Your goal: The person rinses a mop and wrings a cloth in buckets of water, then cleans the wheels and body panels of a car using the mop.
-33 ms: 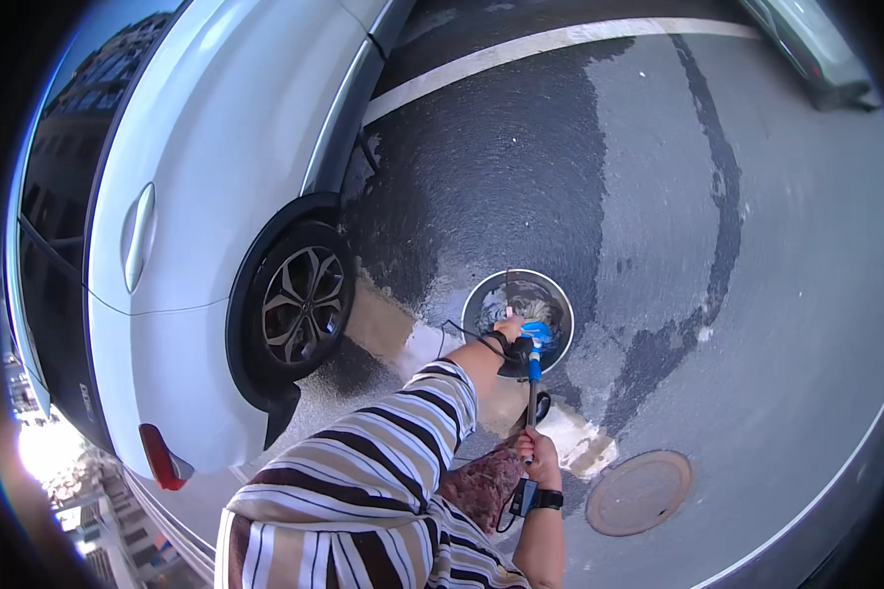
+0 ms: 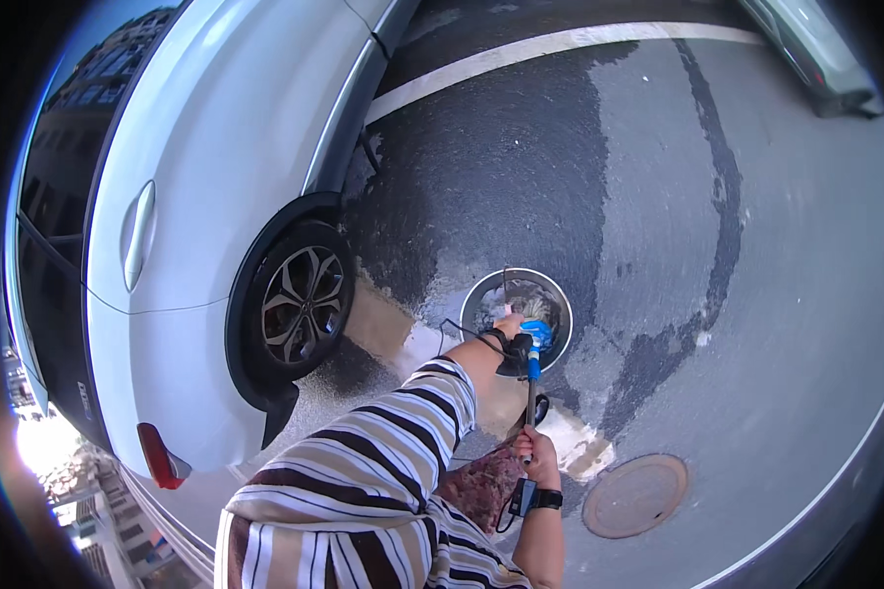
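Clamping right hand (image 2: 539, 454) grip around mop pole (image 2: 531, 401), lower centre. Left hand (image 2: 508, 326) over bucket (image 2: 567, 319), mid-frame, beside blue mop head (image 2: 537, 336); can't tell its grip.

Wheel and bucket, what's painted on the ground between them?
In the head view, a pale stripe on the ground lies between the wheel and the bucket.

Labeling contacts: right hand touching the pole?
Touching. The head view shows the right hand closed around the grey pole, below its blue part.
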A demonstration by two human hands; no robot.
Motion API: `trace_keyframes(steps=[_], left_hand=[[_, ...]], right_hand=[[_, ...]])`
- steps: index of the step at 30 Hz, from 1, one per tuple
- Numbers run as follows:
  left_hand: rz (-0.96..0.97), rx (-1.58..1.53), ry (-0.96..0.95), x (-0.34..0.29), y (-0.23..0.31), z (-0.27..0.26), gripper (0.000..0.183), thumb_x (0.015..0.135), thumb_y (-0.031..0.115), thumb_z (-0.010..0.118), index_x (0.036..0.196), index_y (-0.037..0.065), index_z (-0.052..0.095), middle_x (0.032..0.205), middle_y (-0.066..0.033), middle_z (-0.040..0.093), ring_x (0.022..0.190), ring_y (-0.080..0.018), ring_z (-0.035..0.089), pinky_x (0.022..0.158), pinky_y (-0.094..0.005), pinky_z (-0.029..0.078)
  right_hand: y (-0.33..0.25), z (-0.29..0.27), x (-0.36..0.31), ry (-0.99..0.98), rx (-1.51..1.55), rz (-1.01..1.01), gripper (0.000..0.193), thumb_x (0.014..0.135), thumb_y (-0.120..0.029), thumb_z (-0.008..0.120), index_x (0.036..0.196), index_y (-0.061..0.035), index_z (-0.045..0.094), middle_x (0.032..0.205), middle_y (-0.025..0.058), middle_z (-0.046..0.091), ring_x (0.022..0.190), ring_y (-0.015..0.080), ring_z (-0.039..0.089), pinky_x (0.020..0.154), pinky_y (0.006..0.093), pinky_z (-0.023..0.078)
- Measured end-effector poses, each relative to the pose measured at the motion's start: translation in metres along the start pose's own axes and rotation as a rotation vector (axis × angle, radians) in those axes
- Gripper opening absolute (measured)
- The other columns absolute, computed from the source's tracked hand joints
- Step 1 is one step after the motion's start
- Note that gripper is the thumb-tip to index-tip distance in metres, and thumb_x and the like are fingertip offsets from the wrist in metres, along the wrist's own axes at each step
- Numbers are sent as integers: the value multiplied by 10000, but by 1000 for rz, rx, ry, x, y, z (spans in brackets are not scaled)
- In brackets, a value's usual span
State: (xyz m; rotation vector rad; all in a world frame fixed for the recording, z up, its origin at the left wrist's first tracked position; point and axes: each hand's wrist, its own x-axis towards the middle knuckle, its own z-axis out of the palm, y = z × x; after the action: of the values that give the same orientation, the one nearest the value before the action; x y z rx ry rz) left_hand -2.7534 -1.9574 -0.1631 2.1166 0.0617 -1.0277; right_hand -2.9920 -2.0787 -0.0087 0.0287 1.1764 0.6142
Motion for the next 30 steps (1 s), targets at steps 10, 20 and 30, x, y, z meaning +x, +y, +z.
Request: trace_keyframes(steps=[10,20,30], left_hand=[[-450,-1081,146,109,-30,-47,116,731,189,484,726,74,468,500,-63,458,405,-172,444,382,-309,361],[-448,-1515,215,106,-27,-108,315,840,331,435,630,109,359,490,-31,350,446,-218,427,439,-388,411],[-409,-1220,-529,-39,44,-85,640,793,591,335,924,-6,526,802,-135,580,694,-211,583,553,-394,507]], right_hand=[[-71,117,65,-6,-216,-53,151,837,-110,461,725,-18,421,558,-19,354,424,45,321,345,149,274],[-141,209,123,-56,-360,75,169,841,-96,448,691,-40,396,557,-1,350,438,69,341,370,178,289],[-141,204,169,-91,-962,282,183,829,-178,452,738,-51,548,657,58,560,570,158,509,534,289,417]])
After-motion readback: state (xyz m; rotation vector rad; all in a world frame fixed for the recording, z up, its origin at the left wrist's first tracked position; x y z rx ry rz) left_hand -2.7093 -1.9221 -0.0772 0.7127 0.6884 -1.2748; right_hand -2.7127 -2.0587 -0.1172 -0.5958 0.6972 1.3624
